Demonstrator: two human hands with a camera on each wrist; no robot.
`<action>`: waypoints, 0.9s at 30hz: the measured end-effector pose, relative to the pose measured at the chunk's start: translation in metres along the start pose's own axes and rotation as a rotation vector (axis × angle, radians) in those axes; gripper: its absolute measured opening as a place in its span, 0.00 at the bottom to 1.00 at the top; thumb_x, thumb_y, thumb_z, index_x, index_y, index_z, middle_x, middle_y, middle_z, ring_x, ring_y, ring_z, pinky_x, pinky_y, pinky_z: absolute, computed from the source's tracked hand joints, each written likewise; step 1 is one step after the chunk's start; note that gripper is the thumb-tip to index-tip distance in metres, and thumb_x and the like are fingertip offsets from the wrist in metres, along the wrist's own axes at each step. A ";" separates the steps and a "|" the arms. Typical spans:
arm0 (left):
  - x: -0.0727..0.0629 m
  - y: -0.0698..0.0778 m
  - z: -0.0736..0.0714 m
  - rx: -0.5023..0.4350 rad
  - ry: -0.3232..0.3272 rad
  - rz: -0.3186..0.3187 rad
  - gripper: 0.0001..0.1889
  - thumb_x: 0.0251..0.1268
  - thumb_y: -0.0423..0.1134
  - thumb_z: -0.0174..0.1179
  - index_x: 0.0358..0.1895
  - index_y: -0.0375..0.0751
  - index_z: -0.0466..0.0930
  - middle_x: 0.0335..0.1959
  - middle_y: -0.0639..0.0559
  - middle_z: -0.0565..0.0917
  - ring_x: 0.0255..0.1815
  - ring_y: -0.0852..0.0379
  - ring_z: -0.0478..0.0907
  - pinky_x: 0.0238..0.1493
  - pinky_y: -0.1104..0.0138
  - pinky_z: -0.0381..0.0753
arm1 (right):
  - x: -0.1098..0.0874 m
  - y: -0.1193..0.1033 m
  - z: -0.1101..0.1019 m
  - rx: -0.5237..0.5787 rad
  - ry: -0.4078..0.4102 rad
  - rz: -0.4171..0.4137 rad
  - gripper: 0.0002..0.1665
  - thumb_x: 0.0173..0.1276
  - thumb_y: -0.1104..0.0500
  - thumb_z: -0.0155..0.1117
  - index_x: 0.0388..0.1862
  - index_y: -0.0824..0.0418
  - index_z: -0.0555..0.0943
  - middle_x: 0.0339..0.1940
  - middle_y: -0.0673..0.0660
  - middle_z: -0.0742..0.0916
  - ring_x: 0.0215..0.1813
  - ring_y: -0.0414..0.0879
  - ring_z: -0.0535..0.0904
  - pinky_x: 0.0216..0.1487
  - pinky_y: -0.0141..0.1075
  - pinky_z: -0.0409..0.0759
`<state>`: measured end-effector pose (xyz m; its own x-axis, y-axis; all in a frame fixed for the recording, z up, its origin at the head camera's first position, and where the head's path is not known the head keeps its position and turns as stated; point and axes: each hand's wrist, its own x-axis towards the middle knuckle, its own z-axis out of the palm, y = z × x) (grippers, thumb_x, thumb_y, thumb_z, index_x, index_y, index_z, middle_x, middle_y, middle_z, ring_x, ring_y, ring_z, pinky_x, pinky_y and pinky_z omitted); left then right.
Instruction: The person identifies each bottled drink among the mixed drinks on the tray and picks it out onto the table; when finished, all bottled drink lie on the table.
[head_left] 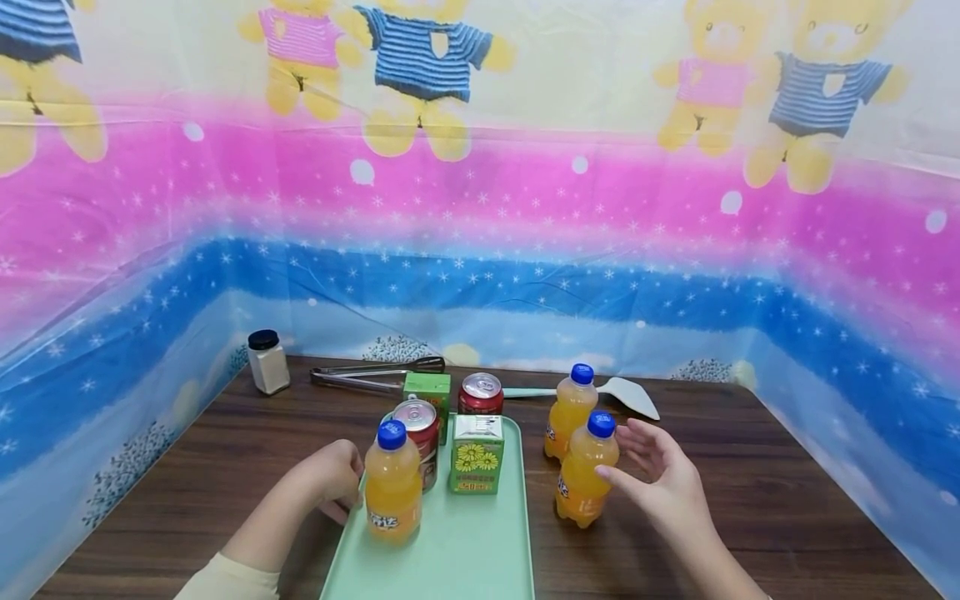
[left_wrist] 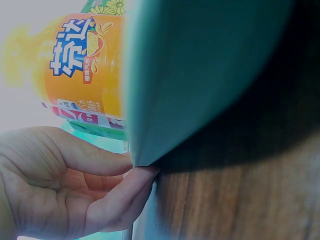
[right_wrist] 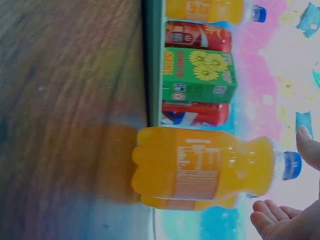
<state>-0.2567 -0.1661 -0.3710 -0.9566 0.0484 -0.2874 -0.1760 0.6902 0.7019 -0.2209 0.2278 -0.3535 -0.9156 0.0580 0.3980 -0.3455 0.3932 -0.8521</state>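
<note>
From the camera on my head, I see my left hand (head_left: 337,475) at the left edge of a flat, pale green plastic tray (head_left: 465,558) on the brown wooden worktop (head_left: 795,508). On the tray, next to that hand, a round plastic bottle of orange drink with a blue cap (head_left: 393,492) stands up straight. Just behind it is a round red metal can with a silver top (head_left: 426,437), and to the right is a small green card box with yellow flowers (head_left: 477,457). Another green box (head_left: 429,392) and another red can (head_left: 481,400) are further back. My right hand (head_left: 667,475) has its fingers spread beside the nearer blue-capped orange bottle (head_left: 587,479), which stands on the worktop, right of the tray. One more orange bottle (head_left: 572,417) is just behind that one. From my left wrist, my thumb and fingers pinch the rim of the tray, and the orange bottle on it is close by. From my right wrist, my thumb and fingers are wide apart near the blue cap of the nearer bottle, with a gap between, so they hold nothing.
</note>
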 end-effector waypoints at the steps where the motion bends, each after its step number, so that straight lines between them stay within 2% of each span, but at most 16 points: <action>1: 0.000 0.000 0.000 0.000 -0.001 0.001 0.12 0.47 0.17 0.62 0.31 0.31 0.69 0.27 0.42 0.74 0.25 0.49 0.76 0.23 0.60 0.84 | -0.001 -0.002 -0.001 0.003 0.005 -0.020 0.40 0.48 0.63 0.76 0.60 0.66 0.69 0.55 0.62 0.80 0.56 0.51 0.76 0.54 0.29 0.75; 9: 0.001 -0.001 -0.001 -0.005 0.000 0.006 0.13 0.47 0.17 0.62 0.32 0.31 0.69 0.27 0.41 0.74 0.25 0.49 0.76 0.23 0.60 0.84 | -0.005 -0.014 -0.009 0.046 0.021 -0.101 0.41 0.47 0.66 0.75 0.61 0.67 0.68 0.55 0.62 0.79 0.56 0.44 0.76 0.54 0.28 0.74; 16: 0.000 0.001 0.000 -0.019 -0.004 -0.006 0.13 0.46 0.16 0.61 0.31 0.31 0.69 0.27 0.41 0.74 0.26 0.49 0.76 0.23 0.59 0.84 | -0.016 -0.032 -0.011 0.085 0.016 -0.163 0.41 0.48 0.71 0.73 0.62 0.65 0.68 0.56 0.62 0.78 0.57 0.43 0.75 0.54 0.29 0.75; 22: 0.001 0.001 0.000 -0.022 -0.006 -0.005 0.13 0.46 0.16 0.61 0.31 0.31 0.69 0.27 0.41 0.73 0.26 0.49 0.76 0.23 0.60 0.84 | -0.030 -0.046 -0.004 0.140 -0.047 -0.213 0.41 0.48 0.73 0.73 0.62 0.64 0.68 0.57 0.65 0.78 0.58 0.48 0.75 0.56 0.30 0.74; 27: 0.001 -0.001 0.000 -0.014 -0.001 0.001 0.13 0.47 0.17 0.62 0.32 0.31 0.69 0.27 0.41 0.74 0.25 0.49 0.76 0.23 0.60 0.84 | -0.041 -0.049 0.011 0.154 -0.142 -0.199 0.40 0.49 0.68 0.73 0.62 0.64 0.68 0.58 0.62 0.78 0.59 0.49 0.74 0.57 0.31 0.74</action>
<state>-0.2575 -0.1663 -0.3722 -0.9563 0.0498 -0.2880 -0.1787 0.6801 0.7110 -0.1690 0.1964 -0.3318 -0.8422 -0.1394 0.5208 -0.5390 0.2390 -0.8077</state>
